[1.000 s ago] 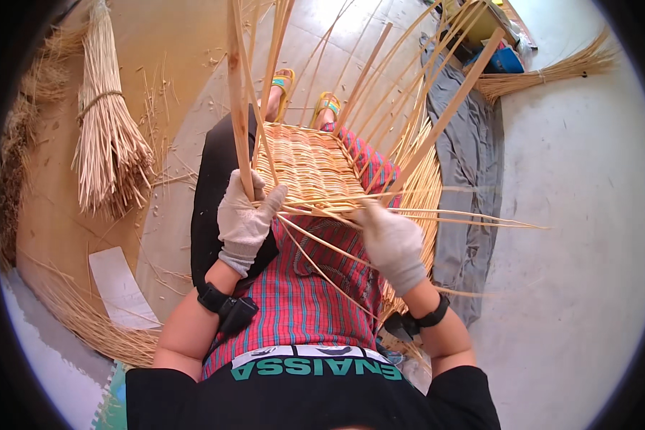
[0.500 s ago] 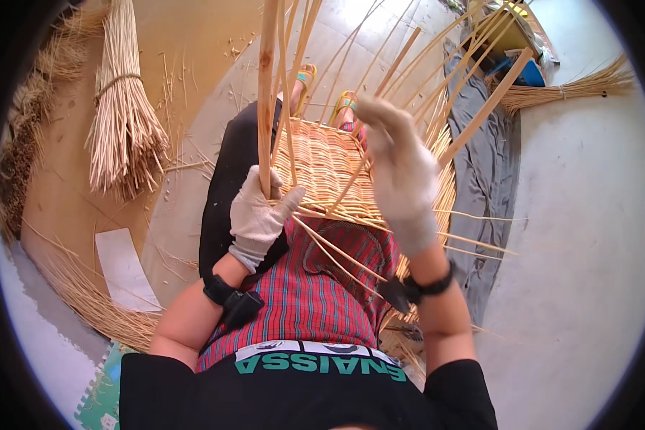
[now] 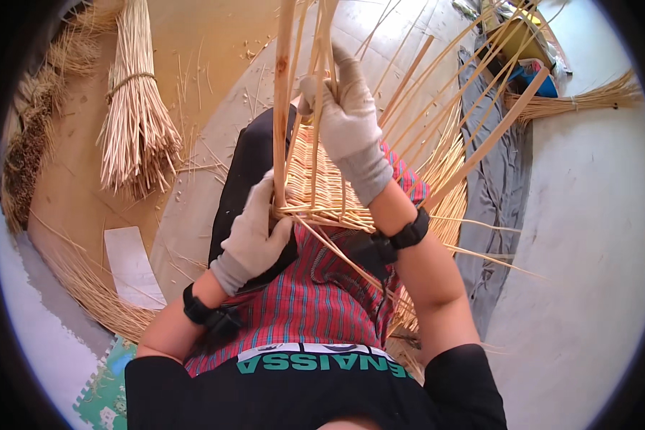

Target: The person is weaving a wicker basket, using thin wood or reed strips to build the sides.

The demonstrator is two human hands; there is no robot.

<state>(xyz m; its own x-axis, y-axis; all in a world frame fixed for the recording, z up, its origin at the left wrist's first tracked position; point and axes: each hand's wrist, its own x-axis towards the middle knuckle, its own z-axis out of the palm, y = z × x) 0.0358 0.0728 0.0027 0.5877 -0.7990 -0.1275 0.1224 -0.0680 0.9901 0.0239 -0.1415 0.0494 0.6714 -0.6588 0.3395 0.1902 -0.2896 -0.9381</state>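
A woven basket base [image 3: 315, 172] rests on my lap over red plaid cloth [image 3: 287, 308], with long wooden stakes and thin canes standing up from its edges. My gloved left hand [image 3: 258, 240] grips the near-left corner, at the foot of an upright stake [image 3: 283, 72]. My gloved right hand [image 3: 347, 115] is raised over the base, closed on upright thin canes beside that stake; the exact grip is partly hidden. Loose cane ends stick out from the near edge toward the right, below my right wrist.
A tied bundle of pale canes [image 3: 136, 129] lies at left, near a white sheet [image 3: 130, 265]. A grey cloth [image 3: 502, 201] and another bundle [image 3: 580, 100] are at right, with blue and yellow items [image 3: 530, 72] behind. A green foam mat [image 3: 115, 380] shows lower left.
My right hand has swept from the base's near-right edge up and leftward onto the upright canes, its forearm now crossing the right side. My left hand stays at the corner.
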